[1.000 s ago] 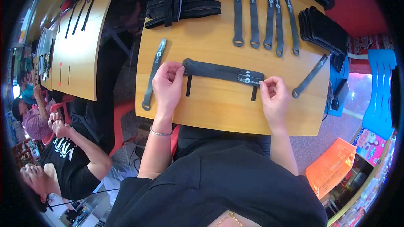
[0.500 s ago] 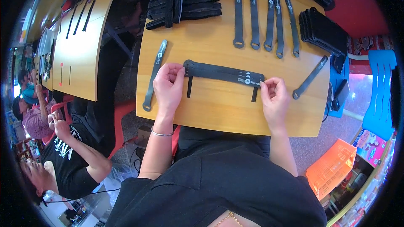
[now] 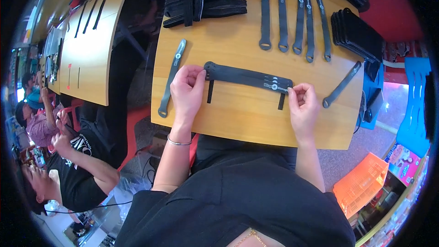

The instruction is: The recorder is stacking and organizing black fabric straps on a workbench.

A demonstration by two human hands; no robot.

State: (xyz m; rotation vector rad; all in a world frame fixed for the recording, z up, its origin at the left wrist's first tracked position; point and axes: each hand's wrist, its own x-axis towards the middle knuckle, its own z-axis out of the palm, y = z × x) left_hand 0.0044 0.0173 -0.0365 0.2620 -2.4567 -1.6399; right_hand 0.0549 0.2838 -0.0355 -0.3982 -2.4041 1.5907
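In the head view, a sheaf of dark grey straps (image 3: 244,75) lay stretched between the two hands above the near half of the wooden table (image 3: 247,121). Its layers overlapped, with rounded, slotted ends bunched at the left and pale printing near the right; whether it touched the wood could not be told. The left hand (image 3: 188,89) pinched the left end between thumb and fingers, and the right hand (image 3: 304,103) gripped the right corner likewise. Two short black strips (image 3: 210,92) showed at the sheaf's near side, one toward each end.

Bare wood ran from the sheaf to the table's front edge, which passed beneath the wrists, and more opened on the far side.

A loose left strap (image 3: 176,61) lay right alongside the left hand, limiting room there; a loose right strap (image 3: 342,84) slanted near the right hand. Beyond stood a row of five straps (image 3: 282,23), with a tied black bundle (image 3: 224,3) to its left and a black stack (image 3: 356,34) at the right edge. An orange basket (image 3: 361,185) sat off the table, lower right; a co-worker (image 3: 82,187) was well apart, left.
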